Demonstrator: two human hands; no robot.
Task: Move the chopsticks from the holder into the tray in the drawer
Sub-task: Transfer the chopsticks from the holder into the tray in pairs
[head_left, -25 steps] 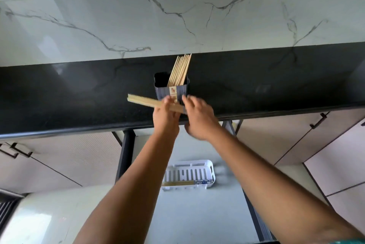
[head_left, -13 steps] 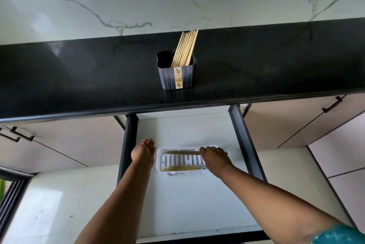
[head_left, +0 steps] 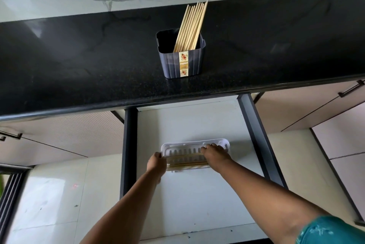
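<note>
A dark ribbed holder [head_left: 181, 62] stands on the black counter with several wooden chopsticks [head_left: 192, 26] leaning in its right side. Below, in the open drawer [head_left: 187, 194], lies a white slotted tray [head_left: 195, 142] with a few chopsticks [head_left: 185, 159] lying lengthwise along its near side. My left hand [head_left: 157, 163] is at the tray's left end, fingers curled against its rim. My right hand [head_left: 216, 153] rests palm down inside the tray over the right ends of those chopsticks, fingers spread; the ends are hidden under it.
The black counter [head_left: 79, 62] overhangs the back of the drawer. Dark drawer rails [head_left: 128, 145] run along both sides. Closed cabinet fronts with dark handles [head_left: 351, 90] flank the drawer. A marble wall rises behind the counter.
My hands came down from the holder with a bundle of chopsticks and laid it in the tray. The left hand has since moved right onto the tray's end; the view has tilted down.
</note>
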